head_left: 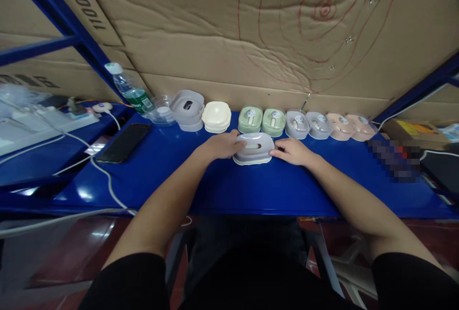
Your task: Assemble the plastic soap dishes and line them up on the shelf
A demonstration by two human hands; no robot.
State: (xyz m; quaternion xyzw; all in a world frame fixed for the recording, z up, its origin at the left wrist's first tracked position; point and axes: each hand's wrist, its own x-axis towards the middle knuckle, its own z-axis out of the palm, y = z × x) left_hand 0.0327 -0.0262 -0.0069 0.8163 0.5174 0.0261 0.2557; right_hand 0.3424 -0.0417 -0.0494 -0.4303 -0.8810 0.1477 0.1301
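Note:
A grey-lavender plastic soap box with a slot in its top and a pale base rests on the blue table in front of me. My left hand is closed on its left end, thumb near the slot. At the opposite end, my right hand grips the edge between thumb and fingers. Behind the left hand are a stack of cream trays and a stack of grey-lavender slotted parts. Lidded boxes stand in a row behind the right hand: two green, two grey-lavender and two pink.
Clear plastic covers and a water bottle stand at the back left. A black phone lies on the left, near white cables. A cardboard wall rises behind the table. A carton sits far right.

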